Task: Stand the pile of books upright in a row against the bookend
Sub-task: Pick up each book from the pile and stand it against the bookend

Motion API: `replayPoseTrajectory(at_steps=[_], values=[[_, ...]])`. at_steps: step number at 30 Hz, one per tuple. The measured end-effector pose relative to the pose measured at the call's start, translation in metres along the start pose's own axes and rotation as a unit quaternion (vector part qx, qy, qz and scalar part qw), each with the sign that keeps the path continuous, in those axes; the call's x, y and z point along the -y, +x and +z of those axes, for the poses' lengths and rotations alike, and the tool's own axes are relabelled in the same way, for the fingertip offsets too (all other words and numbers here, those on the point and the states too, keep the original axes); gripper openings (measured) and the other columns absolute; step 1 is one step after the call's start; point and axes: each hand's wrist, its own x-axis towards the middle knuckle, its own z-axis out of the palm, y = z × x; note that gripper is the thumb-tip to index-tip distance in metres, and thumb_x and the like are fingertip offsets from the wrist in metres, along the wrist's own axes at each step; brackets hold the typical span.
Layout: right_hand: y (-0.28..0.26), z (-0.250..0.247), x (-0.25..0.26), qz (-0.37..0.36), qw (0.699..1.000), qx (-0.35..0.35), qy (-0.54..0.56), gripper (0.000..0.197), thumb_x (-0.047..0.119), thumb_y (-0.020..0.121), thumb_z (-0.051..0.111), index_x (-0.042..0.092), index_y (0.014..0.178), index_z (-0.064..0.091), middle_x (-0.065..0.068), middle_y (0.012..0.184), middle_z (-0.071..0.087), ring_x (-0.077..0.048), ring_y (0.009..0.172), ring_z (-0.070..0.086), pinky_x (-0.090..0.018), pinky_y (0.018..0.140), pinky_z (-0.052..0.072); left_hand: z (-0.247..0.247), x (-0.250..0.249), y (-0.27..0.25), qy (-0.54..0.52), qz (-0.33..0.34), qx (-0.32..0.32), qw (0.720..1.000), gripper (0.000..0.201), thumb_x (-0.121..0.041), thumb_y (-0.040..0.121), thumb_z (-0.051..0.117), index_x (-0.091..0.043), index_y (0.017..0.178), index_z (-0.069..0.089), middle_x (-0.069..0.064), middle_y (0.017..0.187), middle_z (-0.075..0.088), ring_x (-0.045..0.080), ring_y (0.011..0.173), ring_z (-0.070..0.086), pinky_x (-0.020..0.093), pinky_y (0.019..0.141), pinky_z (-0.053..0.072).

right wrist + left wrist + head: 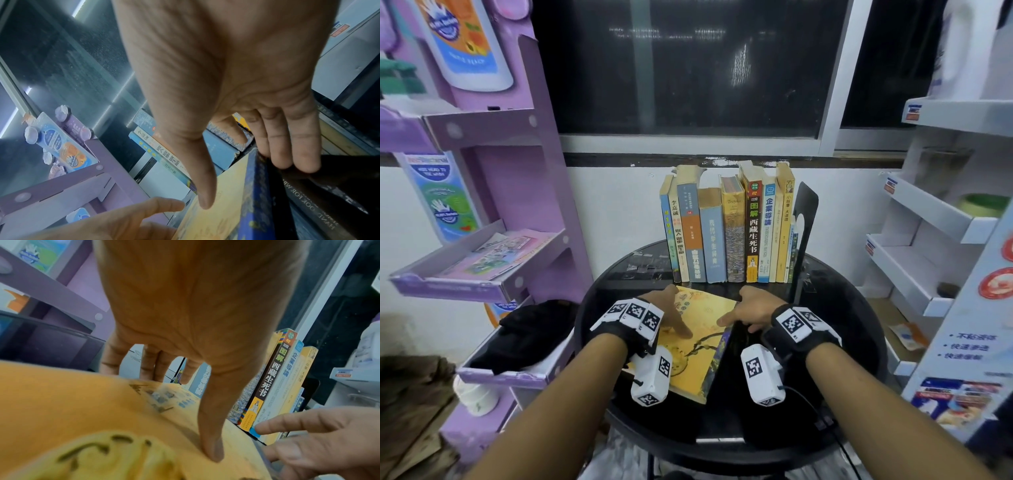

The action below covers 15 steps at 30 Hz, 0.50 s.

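Note:
A yellow book (702,329) with a blue spine (255,194) lies slanted at the front of the round black table (842,325). It sits over a black book (320,203). My left hand (671,311) holds its left side, thumb (211,443) on the cover and fingers over the far edge. My right hand (743,315) holds the spine edge, thumb (205,186) on the cover and fingers down beside the spine. Behind, a row of books (729,233) stands upright against a black bookend (806,212) at its right end.
A purple cardboard shelf unit (482,267) stands close on the left, with a black cloth (527,332) on a lower tray. White shelves (928,240) stand on the right. A wall and a dark window are right behind the book row.

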Motion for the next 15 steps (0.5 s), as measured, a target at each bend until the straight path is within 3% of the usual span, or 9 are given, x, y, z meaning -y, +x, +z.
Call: replayPoseTrajectory(at_steps=[2, 6, 9, 15], values=[[0.0, 0.001, -0.001, 0.004, 1.0, -0.001, 0.006, 0.055, 0.028, 0.076, 0.081, 0.008, 0.112, 0.045, -0.009, 0.115, 0.054, -0.024, 0.107, 0.058, -0.041, 0.089, 0.055, -0.003, 0.001, -0.002, 0.002, 0.007, 0.007, 1.0, 0.108, -0.042, 0.065, 0.085, -0.023, 0.148, 0.019, 0.006, 0.142, 0.048, 0.029, 0.125, 0.05, 0.043, 0.099, 0.045], [0.0, 0.003, -0.002, 0.003, 1.0, -0.005, 0.016, 0.06, 0.022, 0.074, 0.083, 0.006, 0.118, 0.045, -0.005, 0.113, 0.051, -0.024, 0.109, 0.057, -0.037, 0.088, 0.056, -0.009, 0.008, -0.006, -0.044, 0.005, 0.036, 0.998, 0.102, -0.031, 0.058, 0.09, -0.026, 0.14, 0.029, 0.002, 0.122, 0.057, 0.028, 0.107, 0.06, 0.047, 0.089, 0.055], [0.003, 0.005, -0.002, 0.006, 1.0, 0.001, 0.019, 0.059, 0.016, 0.069, 0.085, 0.003, 0.115, 0.05, -0.009, 0.118, 0.058, -0.024, 0.107, 0.06, -0.041, 0.086, 0.057, -0.011, 0.011, -0.009, -0.131, -0.008, 0.048, 0.99, 0.089, -0.018, 0.062, 0.089, -0.023, 0.132, 0.036, 0.002, 0.109, 0.058, 0.027, 0.102, 0.061, 0.045, 0.087, 0.056], [0.005, 0.007, -0.001, 0.014, 0.999, 0.007, 0.032, 0.061, 0.014, 0.058, 0.09, 0.005, 0.107, 0.055, -0.011, 0.111, 0.065, -0.028, 0.102, 0.063, -0.046, 0.085, 0.056, -0.006, 0.013, -0.01, -0.224, -0.015, 0.052, 0.973, 0.056, -0.011, 0.065, 0.087, -0.009, 0.115, 0.059, 0.01, 0.109, 0.069, 0.029, 0.102, 0.066, 0.046, 0.093, 0.053]])
